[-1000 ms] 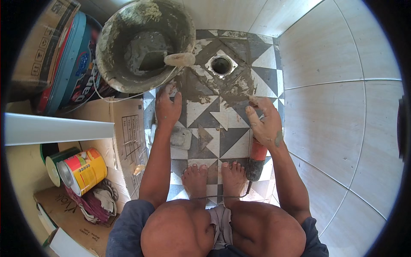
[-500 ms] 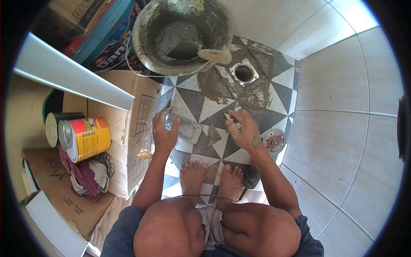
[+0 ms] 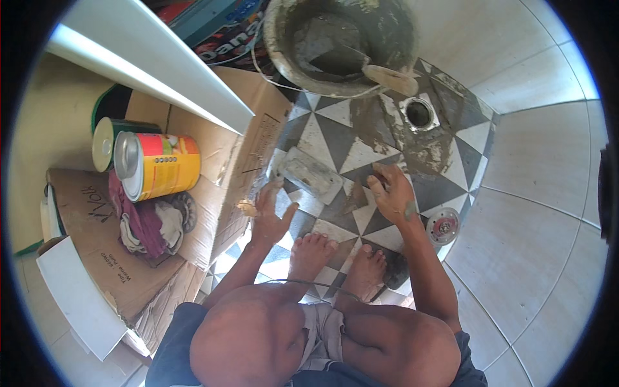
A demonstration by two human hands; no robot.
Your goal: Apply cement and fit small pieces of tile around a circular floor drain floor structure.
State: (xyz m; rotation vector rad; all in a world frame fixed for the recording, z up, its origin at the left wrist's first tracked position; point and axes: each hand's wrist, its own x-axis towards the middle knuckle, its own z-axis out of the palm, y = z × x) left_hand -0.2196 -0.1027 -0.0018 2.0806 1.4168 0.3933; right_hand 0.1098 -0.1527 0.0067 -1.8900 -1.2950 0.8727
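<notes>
My left hand hovers over the floor beside the cardboard box, fingers and thumb spread, holding nothing. My right hand is above the patterned tiles, its fingers curled toward the thumb. Whatever may be between those fingertips is hidden. Dried grey cement marks the right wrist. Between and beyond my hands lies a cement-smeared rectangular slab. Close to the right hand's left side, a small brownish triangular piece rests on the floor. An angle grinder's round disc shows beside my right forearm, its dark body partly covered by it.
A bucket of wet cement holds a trowel with its handle over the rim. A square floor drain sits amid smeared cement. Left are a yellow can, rags and a white panel. Tiled walls border the right.
The whole view has shifted, so the floor appears further right. My left hand has drawn back from the slab toward the box. A pale bit at my right fingertips no longer shows.
</notes>
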